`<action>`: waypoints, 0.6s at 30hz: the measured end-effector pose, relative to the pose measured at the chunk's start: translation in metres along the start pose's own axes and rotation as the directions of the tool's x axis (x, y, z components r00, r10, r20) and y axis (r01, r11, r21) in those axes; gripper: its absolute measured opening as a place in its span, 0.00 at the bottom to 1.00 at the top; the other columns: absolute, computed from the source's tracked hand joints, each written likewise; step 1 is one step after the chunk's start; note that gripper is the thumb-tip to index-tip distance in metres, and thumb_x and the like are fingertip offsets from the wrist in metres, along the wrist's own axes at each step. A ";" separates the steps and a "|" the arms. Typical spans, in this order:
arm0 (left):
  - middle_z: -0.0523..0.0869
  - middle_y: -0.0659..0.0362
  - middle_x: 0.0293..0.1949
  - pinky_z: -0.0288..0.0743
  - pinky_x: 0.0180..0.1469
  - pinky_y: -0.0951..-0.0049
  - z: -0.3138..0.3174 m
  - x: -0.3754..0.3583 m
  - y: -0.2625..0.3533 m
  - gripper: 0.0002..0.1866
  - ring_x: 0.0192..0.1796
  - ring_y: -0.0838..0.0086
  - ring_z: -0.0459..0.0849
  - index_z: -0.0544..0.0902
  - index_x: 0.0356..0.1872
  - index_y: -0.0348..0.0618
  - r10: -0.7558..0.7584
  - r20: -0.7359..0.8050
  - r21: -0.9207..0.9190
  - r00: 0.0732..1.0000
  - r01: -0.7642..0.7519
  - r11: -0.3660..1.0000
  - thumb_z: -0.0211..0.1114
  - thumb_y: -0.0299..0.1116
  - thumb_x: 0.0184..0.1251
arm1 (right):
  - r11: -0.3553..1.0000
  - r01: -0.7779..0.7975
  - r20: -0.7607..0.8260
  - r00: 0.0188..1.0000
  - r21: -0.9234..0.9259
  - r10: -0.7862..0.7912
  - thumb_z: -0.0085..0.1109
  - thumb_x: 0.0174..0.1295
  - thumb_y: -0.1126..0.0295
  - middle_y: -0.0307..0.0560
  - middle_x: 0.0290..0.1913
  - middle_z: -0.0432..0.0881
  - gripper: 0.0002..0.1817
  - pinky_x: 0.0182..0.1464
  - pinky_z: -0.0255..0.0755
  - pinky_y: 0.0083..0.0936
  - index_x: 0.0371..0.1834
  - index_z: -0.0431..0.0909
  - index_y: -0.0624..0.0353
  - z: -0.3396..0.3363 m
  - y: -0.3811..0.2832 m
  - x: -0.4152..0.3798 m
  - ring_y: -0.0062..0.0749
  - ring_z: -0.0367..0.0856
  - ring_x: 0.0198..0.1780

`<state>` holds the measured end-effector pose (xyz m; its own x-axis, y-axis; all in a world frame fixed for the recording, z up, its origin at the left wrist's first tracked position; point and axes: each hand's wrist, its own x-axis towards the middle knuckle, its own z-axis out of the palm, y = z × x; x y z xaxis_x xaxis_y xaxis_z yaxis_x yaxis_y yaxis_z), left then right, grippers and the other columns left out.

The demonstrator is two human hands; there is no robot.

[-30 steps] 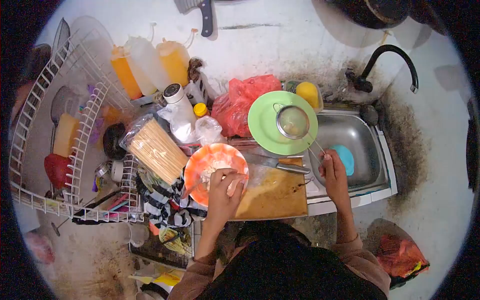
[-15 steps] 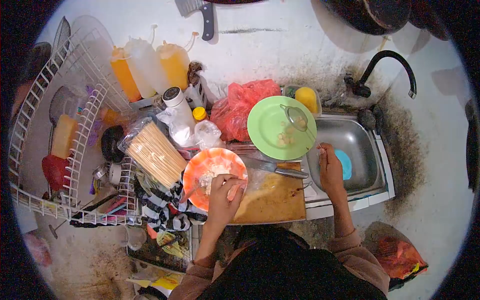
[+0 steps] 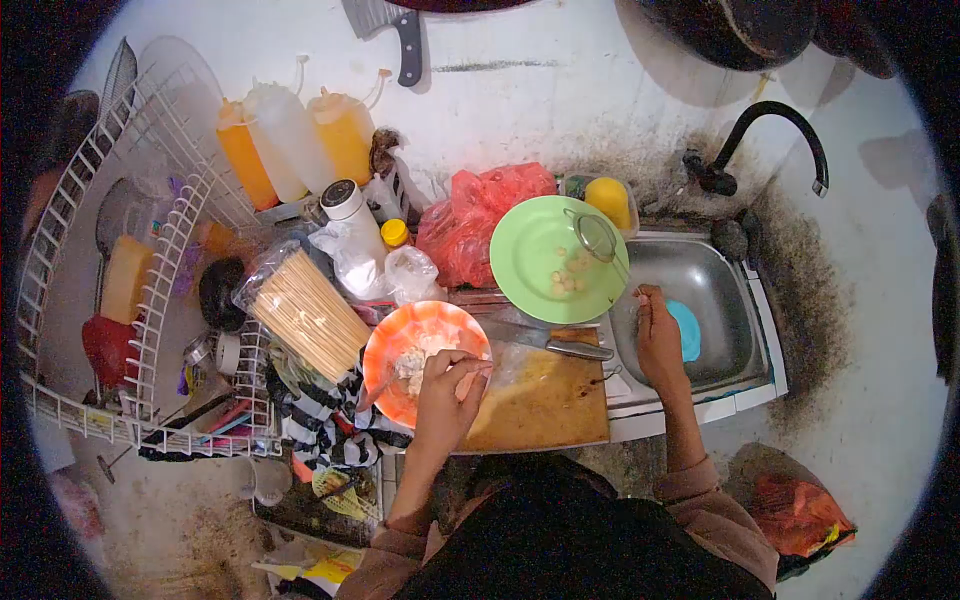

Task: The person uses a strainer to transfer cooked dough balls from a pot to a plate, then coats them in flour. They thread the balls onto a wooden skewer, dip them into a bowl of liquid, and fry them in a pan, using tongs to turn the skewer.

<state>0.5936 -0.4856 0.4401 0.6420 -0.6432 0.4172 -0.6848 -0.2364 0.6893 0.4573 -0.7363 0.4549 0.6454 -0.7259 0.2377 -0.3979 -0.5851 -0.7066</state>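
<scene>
An orange bowl (image 3: 377, 350) with white, lumpy food inside stands left of the cutting board. Over its right rim, my left hand (image 3: 448, 395) is closed in a pinch; what lies between its fingers is too small to name. My right hand (image 3: 661, 338) is closed near the sink's left edge, its fingertips pinching the thin handle of a small strainer (image 3: 596, 236). The strainer lies across a green plate (image 3: 520, 240) that carries several small pale pieces. A knife (image 3: 580, 348) rests on the wooden cutting board (image 3: 540, 410) below the plate.
The steel sink (image 3: 735, 290) holds a blue item under a black faucet (image 3: 775, 110). Left are wooden skewers (image 3: 310, 315), a white dish rack (image 3: 150, 300) and a striped cloth (image 3: 335, 425). Behind stand sauce bottles (image 3: 340, 135), a white flask (image 3: 355, 225) and a red plastic bag (image 3: 475, 225).
The strainer's mesh end has shifted slightly on the plate, uncovering more of the pale pieces. Both hands hold nearly the same poses. The whole view has moved a little.
</scene>
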 end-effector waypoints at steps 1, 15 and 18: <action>0.77 0.55 0.35 0.68 0.46 0.68 0.000 0.000 0.001 0.06 0.42 0.63 0.74 0.82 0.33 0.41 0.005 -0.006 0.003 1.000 -0.005 1.000 0.63 0.26 0.54 | 1.000 0.013 -0.007 1.000 -0.001 -0.013 0.35 0.69 0.63 0.63 0.38 0.77 0.13 0.39 0.69 0.45 0.47 0.67 0.58 0.000 0.001 0.000 0.61 0.75 0.40; 0.77 0.56 0.34 0.67 0.46 0.69 0.001 -0.003 -0.001 0.06 0.41 0.63 0.74 0.82 0.32 0.41 -0.019 -0.012 -0.006 1.000 0.019 1.000 0.65 0.26 0.51 | 0.967 0.110 -0.198 0.978 0.228 -0.064 0.34 0.70 0.61 0.39 0.27 0.69 0.15 0.31 0.63 0.21 0.44 0.67 0.60 0.001 0.008 0.002 0.22 0.63 0.28; 0.77 0.56 0.33 0.67 0.46 0.69 -0.002 0.002 0.002 0.05 0.41 0.63 0.74 0.81 0.30 0.41 -0.026 0.009 -0.020 1.000 0.026 0.999 0.66 0.27 0.50 | 0.936 0.072 -0.174 0.985 0.345 -0.012 0.35 0.71 0.62 0.36 0.26 0.65 0.14 0.30 0.60 0.18 0.42 0.67 0.60 -0.005 0.004 0.001 0.19 0.60 0.27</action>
<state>0.5941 -0.4858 0.4440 0.6563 -0.6436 0.3937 -0.6608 -0.2385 0.7117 0.4535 -0.7410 0.4558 0.5266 -0.7709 0.3584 -0.1012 -0.4755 -0.8739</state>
